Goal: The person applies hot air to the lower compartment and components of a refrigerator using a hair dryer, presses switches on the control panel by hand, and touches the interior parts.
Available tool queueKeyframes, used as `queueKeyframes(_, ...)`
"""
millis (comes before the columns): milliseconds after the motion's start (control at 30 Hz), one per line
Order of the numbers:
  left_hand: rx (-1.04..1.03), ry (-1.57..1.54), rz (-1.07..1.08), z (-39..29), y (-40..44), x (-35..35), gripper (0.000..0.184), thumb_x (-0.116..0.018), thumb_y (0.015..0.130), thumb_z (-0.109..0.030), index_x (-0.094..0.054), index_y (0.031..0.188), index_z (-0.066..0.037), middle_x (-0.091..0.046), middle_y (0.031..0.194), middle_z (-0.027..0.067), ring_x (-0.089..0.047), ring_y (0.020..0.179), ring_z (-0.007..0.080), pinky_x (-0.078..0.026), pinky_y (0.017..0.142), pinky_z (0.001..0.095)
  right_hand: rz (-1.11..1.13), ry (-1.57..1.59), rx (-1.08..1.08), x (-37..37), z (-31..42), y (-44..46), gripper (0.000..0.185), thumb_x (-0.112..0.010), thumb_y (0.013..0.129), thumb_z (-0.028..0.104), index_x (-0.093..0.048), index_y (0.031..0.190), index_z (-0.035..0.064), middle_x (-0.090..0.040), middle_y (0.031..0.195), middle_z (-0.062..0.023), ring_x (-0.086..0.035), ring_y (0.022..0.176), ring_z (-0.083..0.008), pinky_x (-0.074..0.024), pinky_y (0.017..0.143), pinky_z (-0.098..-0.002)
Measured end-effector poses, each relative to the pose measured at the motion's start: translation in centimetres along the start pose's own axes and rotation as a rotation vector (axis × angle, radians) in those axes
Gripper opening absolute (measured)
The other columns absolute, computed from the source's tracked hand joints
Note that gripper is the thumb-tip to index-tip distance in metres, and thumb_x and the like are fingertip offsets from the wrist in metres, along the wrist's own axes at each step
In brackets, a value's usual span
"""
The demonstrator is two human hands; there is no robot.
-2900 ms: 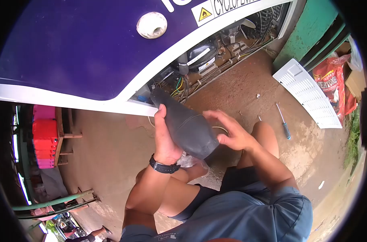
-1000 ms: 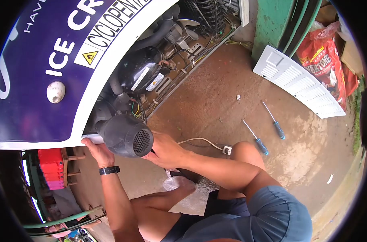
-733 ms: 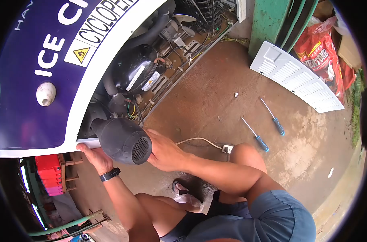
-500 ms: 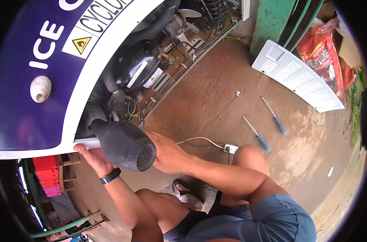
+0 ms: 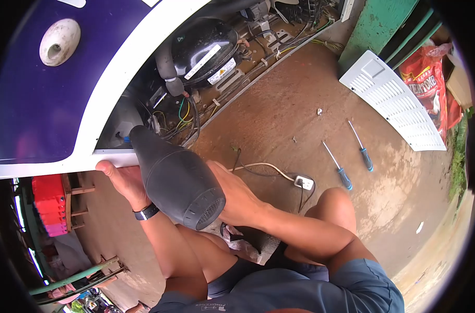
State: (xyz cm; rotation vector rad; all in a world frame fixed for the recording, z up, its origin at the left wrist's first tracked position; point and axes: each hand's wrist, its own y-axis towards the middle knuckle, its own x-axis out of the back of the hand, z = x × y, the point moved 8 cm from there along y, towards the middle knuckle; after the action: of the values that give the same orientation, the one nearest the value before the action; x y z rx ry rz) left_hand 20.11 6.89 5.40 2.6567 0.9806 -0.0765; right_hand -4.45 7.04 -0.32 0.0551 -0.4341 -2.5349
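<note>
A dark grey blower [image 5: 180,180], shaped like a hair dryer, slants over the lower corner of the cabinet opening. Its narrow nozzle points in toward a grey part [image 5: 124,116] with a bit of blue at it. My right hand [image 5: 240,195] is closed on the blower from behind, where the grip is hidden. Against the cabinet's white lower edge [image 5: 55,168] rests my left hand [image 5: 125,182], thumb stretched out and fingers partly hidden by the blower. Above the nozzle, the opening shows a black compressor [image 5: 203,49], a foam-wrapped pipe [image 5: 167,65] and yellow-green wires [image 5: 184,116].
Two blue-handled screwdrivers [image 5: 344,177] [image 5: 366,159] lie on the floor. Near my knee is a white socket [image 5: 303,182] with cords. A white vented panel [image 5: 394,99] leans by a green post [image 5: 378,28] and a red bag [image 5: 425,78]. Red crates [image 5: 50,195] stand at left.
Earlier my left hand held the blower's barrel; it has since moved to the cabinet edge, and my right hand has closed on the blower. Lately the blower has tilted, its rear end lower.
</note>
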Motion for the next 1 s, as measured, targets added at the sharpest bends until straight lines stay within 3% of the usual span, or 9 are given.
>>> queueKeyframes(133, -0.034, 0.027, -0.064, 1.2, -0.2, 0.8, 0.109, -0.062, 0.078, -0.082, -0.033, 0.149, -0.005, -0.052, 0.134, 0.0149, -0.056, 0.114, 0.0269, -0.048, 0.101, 0.0406, 0.043, -0.02, -0.039, -1.2, 0.1, -0.4, 0.056, -0.07, 0.084, 0.018, -0.048, 0.131, -0.0024, -0.054, 0.12, -0.0225, -0.052, 0.113, -0.0429, -0.0462, 0.095, -0.0479)
queueKeyframes(167, -0.035, 0.063, -0.122, 2.3, 0.1, 2.1, 0.113, -0.059, 0.078, -0.085, -0.03, 0.149, -0.003, -0.045, 0.14, 0.0154, -0.047, 0.126, 0.0291, -0.04, 0.109, 0.0443, 0.026, -0.034, -0.025, -1.3, 0.5, -0.4, 0.056, -0.07, 0.084, 0.018, -0.048, 0.132, -0.0026, -0.053, 0.122, -0.023, -0.052, 0.114, -0.0432, -0.046, 0.096, -0.0477)
queueKeyframes(333, -0.031, 0.026, -0.148, 3.6, -0.6, 1.0, 0.108, -0.054, 0.08, -0.086, -0.038, 0.142, 0.0, -0.05, 0.132, 0.015, -0.052, 0.118, 0.027, -0.045, 0.102, 0.0415, -0.015, -0.03, -0.022, -1.2, 1.9, -0.6, 0.058, -0.07, 0.085, 0.017, -0.048, 0.134, -0.0037, -0.05, 0.133, -0.0243, -0.051, 0.121, -0.0425, -0.045, 0.101, -0.0474)
queueKeyframes(400, -0.027, 0.02, -0.157, 4.2, -0.2, 1.5, 0.107, -0.052, 0.081, -0.087, -0.04, 0.14, 0.001, -0.052, 0.13, 0.0149, -0.054, 0.117, 0.0264, -0.046, 0.101, 0.0407, -0.117, 0.018, 0.031, 0.2, 2.6, -0.3, 0.051, -0.073, 0.081, 0.016, -0.052, 0.124, -0.002, -0.056, 0.114, -0.0217, -0.054, 0.11, -0.0436, -0.0483, 0.092, -0.0483)
queueKeyframes(500, -0.293, 0.18, -0.076, 2.4, 0.9, 0.9, 0.107, -0.042, 0.086, -0.087, -0.045, 0.133, 0.01, -0.052, 0.131, 0.0167, -0.054, 0.117, 0.0271, -0.047, 0.099, 0.0396, -0.072, -0.012, 0.085, 1.1, 0.6, 0.0, 0.045, -0.073, 0.086, 0.02, -0.057, 0.123, -0.0001, -0.06, 0.115, -0.0201, -0.057, 0.11, -0.0411, -0.0483, 0.094, -0.0463)
queueKeyframes(533, -0.24, 0.167, -0.051, 2.2, 0.8, 0.3, 0.114, -0.043, 0.083, -0.089, -0.027, 0.151, 0.001, -0.041, 0.145, 0.0187, -0.047, 0.13, 0.0312, -0.041, 0.111, 0.0444, -0.056, -0.021, 0.104, 1.5, 0.7, 0.4, 0.043, -0.073, 0.088, 0.022, -0.059, 0.122, 0.0006, -0.062, 0.115, -0.0196, -0.059, 0.109, -0.0403, -0.0483, 0.095, -0.0456)
queueKeyframes(600, -0.413, 0.245, -0.194, 0.3, 0.0, -1.2, 0.103, -0.036, 0.089, -0.086, -0.045, 0.131, 0.007, -0.055, 0.123, 0.0161, -0.056, 0.109, 0.0259, -0.047, 0.095, 0.0389, -0.096, 0.369, -0.238, 2.7, -1.3, 0.8, 0.035, -0.068, 0.097, 0.026, -0.063, 0.122, 0.0023, -0.067, 0.117, -0.0158, -0.062, 0.11, -0.0325, -0.0474, 0.097, -0.0415)
queueKeyframes(700, -0.382, 0.279, -0.152, 0.7, 0.0, -1.0, 0.099, -0.032, 0.09, -0.086, -0.046, 0.127, 0.005, -0.054, 0.118, 0.0142, -0.057, 0.103, 0.0233, -0.049, 0.088, 0.0359, -0.104, 0.349, -0.226, 3.8, -1.5, 1.0, 0.034, -0.063, 0.102, 0.026, -0.062, 0.127, 0.0034, -0.067, 0.12, -0.0123, -0.061, 0.111, -0.0245, -0.0466, 0.098, -0.0387)
queueKeyframes(1000, -0.38, 0.253, -0.153, 0.8, 0.0, -1.5, 0.096, -0.029, 0.092, -0.085, -0.045, 0.124, 0.004, -0.055, 0.112, 0.0137, -0.057, 0.096, 0.0218, -0.05, 0.08, 0.0339, -0.119, 0.458, -0.282, 4.3, -2.1, 1.2, 0.036, -0.064, 0.101, 0.027, -0.061, 0.126, 0.002, -0.067, 0.117, -0.0117, -0.061, 0.107, -0.0228, -0.0473, 0.096, -0.0376)
